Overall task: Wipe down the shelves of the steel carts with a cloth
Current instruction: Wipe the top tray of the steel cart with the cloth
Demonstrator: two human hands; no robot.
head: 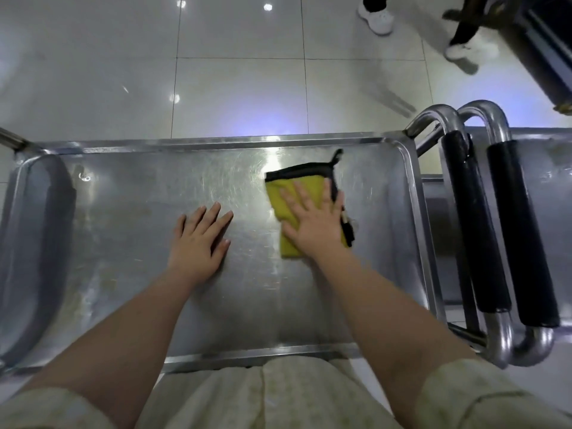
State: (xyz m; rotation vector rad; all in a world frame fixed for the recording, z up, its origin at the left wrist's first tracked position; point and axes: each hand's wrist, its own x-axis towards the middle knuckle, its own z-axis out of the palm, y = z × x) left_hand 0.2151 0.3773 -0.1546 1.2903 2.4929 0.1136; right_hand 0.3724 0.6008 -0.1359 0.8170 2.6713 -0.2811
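my right hand (315, 224) pressed flat, fingers straight, on the folded yellow black-edged cloth (286, 218) near the scratched steel cart shelf (123, 243)'s far right corner, left hand (198, 243) flat beside.

Two steel shelves: the near shelf (139, 243) and, right of it, a second shelf (544, 168) cut off by the frame. On the near shelf lie one yellow cloth (283, 199) and two hands, the left hand (198, 243) and the right hand (315, 224). Just right of it stand two black-padded handles (473, 227) (523, 233). Beyond it are two white shoes (376, 18) (461, 52).

Left grip (198, 243) flat, fingers spread, right grip (315, 224) palm-down, fingers straight, apparently pressing
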